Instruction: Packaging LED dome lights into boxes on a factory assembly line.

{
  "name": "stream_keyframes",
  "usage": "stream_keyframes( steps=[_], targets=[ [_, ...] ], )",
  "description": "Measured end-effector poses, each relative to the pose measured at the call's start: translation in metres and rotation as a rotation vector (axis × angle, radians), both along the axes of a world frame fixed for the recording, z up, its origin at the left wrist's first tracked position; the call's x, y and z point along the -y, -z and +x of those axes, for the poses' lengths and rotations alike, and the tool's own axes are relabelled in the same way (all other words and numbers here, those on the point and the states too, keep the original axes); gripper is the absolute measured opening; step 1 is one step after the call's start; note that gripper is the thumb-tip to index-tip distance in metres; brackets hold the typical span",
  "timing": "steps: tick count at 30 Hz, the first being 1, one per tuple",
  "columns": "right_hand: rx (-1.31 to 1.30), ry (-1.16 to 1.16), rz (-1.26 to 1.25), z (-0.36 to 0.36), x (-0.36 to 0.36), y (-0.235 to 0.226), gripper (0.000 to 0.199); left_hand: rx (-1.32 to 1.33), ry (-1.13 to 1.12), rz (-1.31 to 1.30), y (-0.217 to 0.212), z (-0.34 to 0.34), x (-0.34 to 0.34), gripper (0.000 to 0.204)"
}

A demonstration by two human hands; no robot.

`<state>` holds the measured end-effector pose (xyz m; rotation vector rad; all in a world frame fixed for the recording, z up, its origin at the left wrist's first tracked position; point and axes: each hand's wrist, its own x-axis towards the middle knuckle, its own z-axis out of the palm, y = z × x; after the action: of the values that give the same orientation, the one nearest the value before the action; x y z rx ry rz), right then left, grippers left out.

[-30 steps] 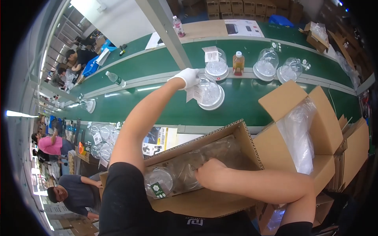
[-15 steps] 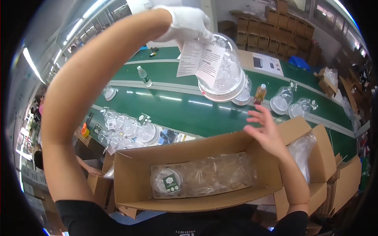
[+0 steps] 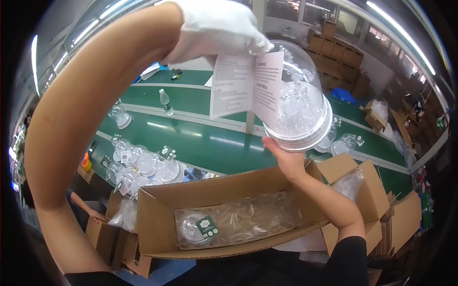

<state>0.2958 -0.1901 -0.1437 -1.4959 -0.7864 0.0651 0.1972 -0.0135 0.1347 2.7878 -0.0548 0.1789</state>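
Observation:
My left hand (image 3: pixel 222 31), in a white glove, pinches the top of a clear plastic dome (image 3: pixel 298 102) with a white ringed base. The dome is tilted and has clear plastic pieces inside. A folded printed leaflet (image 3: pixel 267 88) hangs beside it below my glove. My bare right hand (image 3: pixel 289 163) is against the underside of the base; its thumb shows, its other fingers are mostly hidden. Below stands an open cardboard carton (image 3: pixel 160 202). Inside lies a clear plastic tray (image 3: pixel 253 217), with another clear dome (image 3: pixel 192 229) bearing a green tag at its left end.
Several clear domes (image 3: pixel 148 162) crowd the green table (image 3: pixel 205 150) at left. A water bottle (image 3: pixel 166 102) stands farther back. More open cartons (image 3: pixel 374 200) are at right. At lower left, another person's hand (image 3: pixel 98 215) reaches to a box.
The dome has come nearer and moved right in my left hand. My right hand has moved left and up to its base. The view has shifted slightly.

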Motion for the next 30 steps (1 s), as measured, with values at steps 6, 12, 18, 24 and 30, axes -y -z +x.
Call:
stream_keyframes(
  steps=[6, 12, 18, 24, 30],
  targets=[
    [-0.198, -0.181, 0.132, -0.005, 0.015, -0.015, 0.029, 0.063, 0.078, -0.132, 0.011, -0.007, -0.023, 0.029],
    [-0.336, -0.547, 0.175, -0.002, 0.033, 0.012, 0.09, 0.017, 0.003, -0.432, 0.022, -0.013, -0.014, 0.051],
    [-0.672, -0.555, 0.222, -0.025, 0.031, -0.005, 0.104, 0.119, 0.425, -0.846, 0.072, -0.015, -0.041, 0.068],
    [-0.68, -0.661, 0.212, -0.015, 0.036, 0.01, 0.101, 0.693, 0.311, -0.473, 0.132, -0.031, -0.011, 0.043],
    [-0.63, -0.695, 0.134, -0.023, 0.037, 0.014, 0.105, 0.902, 0.277, 0.321, 0.119, -0.023, -0.009, 0.023]
  ],
)
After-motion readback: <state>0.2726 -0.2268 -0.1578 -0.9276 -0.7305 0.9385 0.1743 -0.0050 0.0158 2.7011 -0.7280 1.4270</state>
